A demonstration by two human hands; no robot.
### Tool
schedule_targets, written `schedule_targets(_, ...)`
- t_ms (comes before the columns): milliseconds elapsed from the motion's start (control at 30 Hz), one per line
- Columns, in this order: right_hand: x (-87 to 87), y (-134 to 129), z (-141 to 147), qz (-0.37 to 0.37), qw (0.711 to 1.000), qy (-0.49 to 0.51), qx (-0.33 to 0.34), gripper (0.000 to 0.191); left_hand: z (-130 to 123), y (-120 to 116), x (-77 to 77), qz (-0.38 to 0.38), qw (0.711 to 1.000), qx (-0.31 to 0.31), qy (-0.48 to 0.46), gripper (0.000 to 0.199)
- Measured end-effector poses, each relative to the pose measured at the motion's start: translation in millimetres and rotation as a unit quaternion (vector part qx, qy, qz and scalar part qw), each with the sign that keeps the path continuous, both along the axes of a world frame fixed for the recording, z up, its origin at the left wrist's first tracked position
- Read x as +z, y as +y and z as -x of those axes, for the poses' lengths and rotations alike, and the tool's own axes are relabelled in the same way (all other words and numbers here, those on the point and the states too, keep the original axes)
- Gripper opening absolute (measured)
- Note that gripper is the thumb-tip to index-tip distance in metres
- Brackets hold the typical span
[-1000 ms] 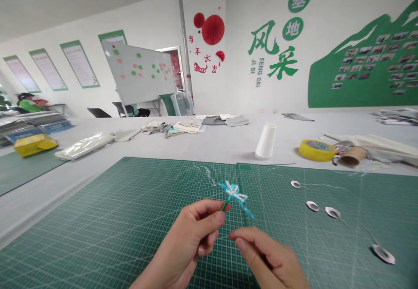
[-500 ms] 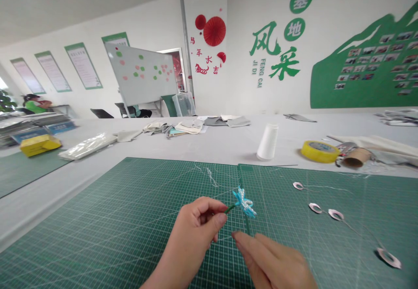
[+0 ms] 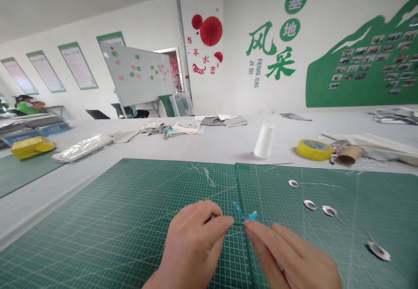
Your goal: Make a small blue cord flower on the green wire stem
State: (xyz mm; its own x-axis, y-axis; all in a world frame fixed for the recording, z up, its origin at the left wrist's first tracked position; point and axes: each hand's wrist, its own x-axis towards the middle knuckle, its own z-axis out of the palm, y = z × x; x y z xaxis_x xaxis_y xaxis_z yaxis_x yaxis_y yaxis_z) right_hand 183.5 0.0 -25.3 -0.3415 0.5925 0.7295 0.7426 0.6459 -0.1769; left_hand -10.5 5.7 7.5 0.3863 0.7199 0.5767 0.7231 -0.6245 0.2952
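A small blue flower (image 3: 252,215) on a thin green stem (image 3: 239,223) is held just above the green cutting mats. My left hand (image 3: 197,236) pinches the stem between thumb and forefinger. The fingertips of my right hand (image 3: 281,250) close on the stem's other end, right by the flower head, and hide much of the petals. A short stretch of stem shows between the two hands. To the right lie several pale oval rings on thin wires, the nearest ring (image 3: 329,211) apart from my right hand.
Green cutting mats (image 3: 130,202) cover the near table. Behind them stand a white thread cone (image 3: 264,141) and a yellow tape roll (image 3: 314,149) beside a cardboard tube (image 3: 350,154). Loose threads (image 3: 209,177) lie on the mat. Fabric pieces (image 3: 186,126) and a yellow box (image 3: 32,147) sit farther back.
My right hand has come up and taken hold by the flower head, which was in plain view before. The stem has turned from slanting upward to nearly level.
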Motion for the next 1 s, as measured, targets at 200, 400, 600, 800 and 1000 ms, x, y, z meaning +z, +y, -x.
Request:
schedule_targets(200, 0.2, 8, -3, 0.065, 0.991, 0.113, 0.015, 0.019, 0, -1, 0.2, -0.045, 0.996, -0.053, 0.048, 0.031)
schedule_targets(400, 0.7, 13, -3, 0.141, 0.977, 0.16, 0.025, 0.02, 2, -1, -3.0, -0.076, 0.989, -0.089, 0.094, 0.035)
schedule_targets(600, 3.4, 19, -5, 0.299, 0.939, 0.164, 0.047, 0.026, 4, -3, 2.8, -0.078, 0.983, -0.077, 0.145, 0.028)
schedule_targets(800, 11.9, 33, -14, 0.434, 0.878, 0.185, 0.087, 0.035, 9, -2, 10.7, -0.045, 0.985, -0.084, 0.146, 0.033)
schedule_targets(1000, 10.4, 38, -17, 0.499, 0.81, 0.287, 0.112, 0.03, 11, -4, 12.9, 0.028, 0.99, -0.135, 0.012, 0.038)
